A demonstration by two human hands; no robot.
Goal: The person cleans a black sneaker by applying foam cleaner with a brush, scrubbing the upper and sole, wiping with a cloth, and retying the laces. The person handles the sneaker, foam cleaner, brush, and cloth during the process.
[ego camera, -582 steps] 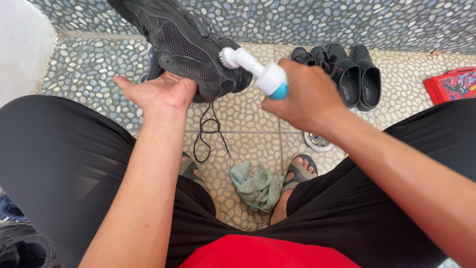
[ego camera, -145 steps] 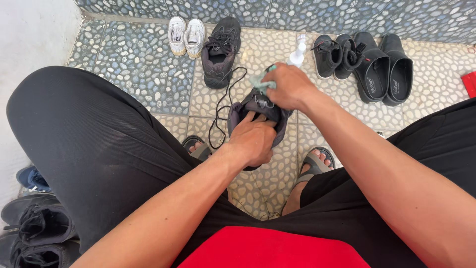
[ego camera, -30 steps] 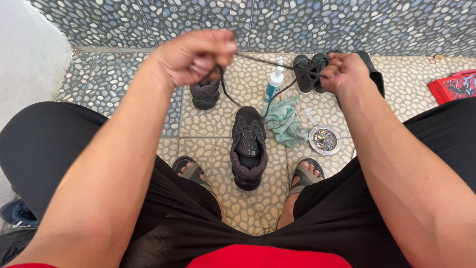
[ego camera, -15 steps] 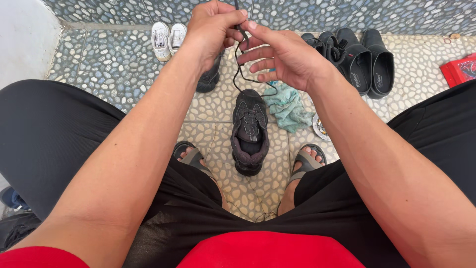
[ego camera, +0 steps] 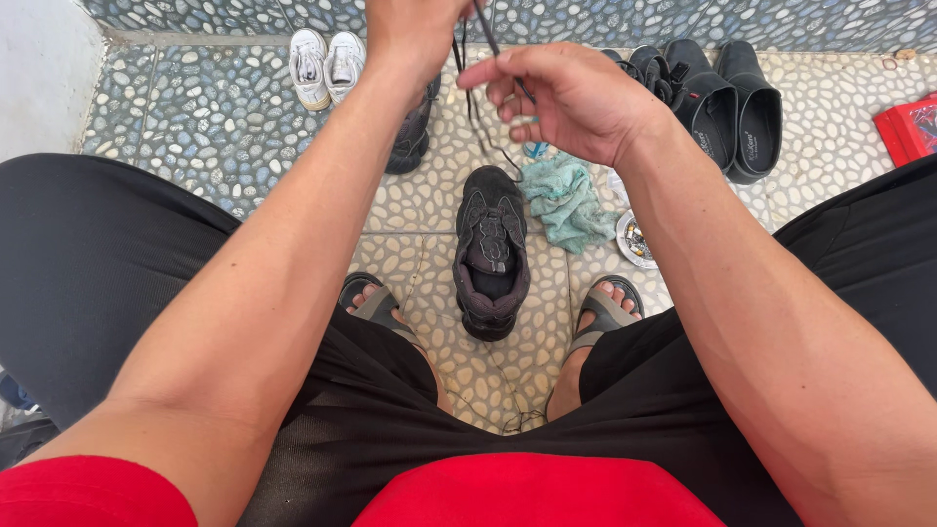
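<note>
- Nearest to me, red shirt [ego camera: 527, 493] and black shorts [ego camera: 117, 283] fill the bottom of the view, both knees spread wide
- Between my sandalled feet [ego camera: 605, 314] the dark sneaker [ego camera: 491, 256] stands on the pebble floor [ego camera: 244, 127], toe towards me, with no lace in its eyelets that I can see
- Just beyond it lie a crumpled green cloth [ego camera: 568, 200] and a small round metal dish [ego camera: 634, 241], partly behind my right forearm
- Higher up, my right hand [ego camera: 571, 98] has thumb and forefinger pinched on the black shoelace [ego camera: 475, 83]; the other fingers curl loosely
- My left hand [ego camera: 415, 29] grips the same lace at the top edge, but its fingers are cut off, so I cannot tell how they close
- I judge the step as sorting the lace out in the air; the next move would call for finding a free end, which I cannot make out here
- Farthest: white sneakers [ego camera: 324, 63], a second dark shoe [ego camera: 412, 137] mostly behind my left arm, black shoes [ego camera: 727, 98], a red item [ego camera: 910, 129] cut by the frame
</note>
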